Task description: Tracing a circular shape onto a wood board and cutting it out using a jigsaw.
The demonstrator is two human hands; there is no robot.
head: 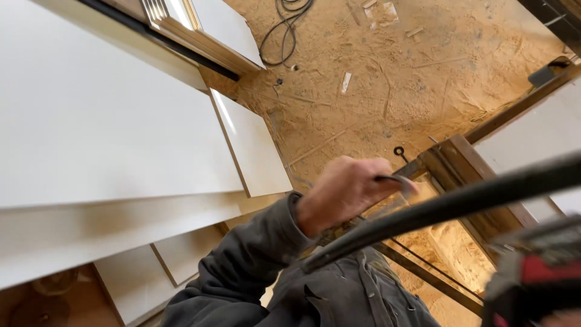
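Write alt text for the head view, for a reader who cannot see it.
A hand in a grey sleeve grips a thin dark tool beside a black hose. White panels lie left, above a sawdust-covered floor with a coiled cable.

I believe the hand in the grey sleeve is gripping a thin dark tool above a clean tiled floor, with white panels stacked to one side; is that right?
Not quite: the head view shows the floor covered in sawdust, not clean tile. The rest holds: the hand in the grey sleeve grips a thin dark tool, with white panels stacked to one side.
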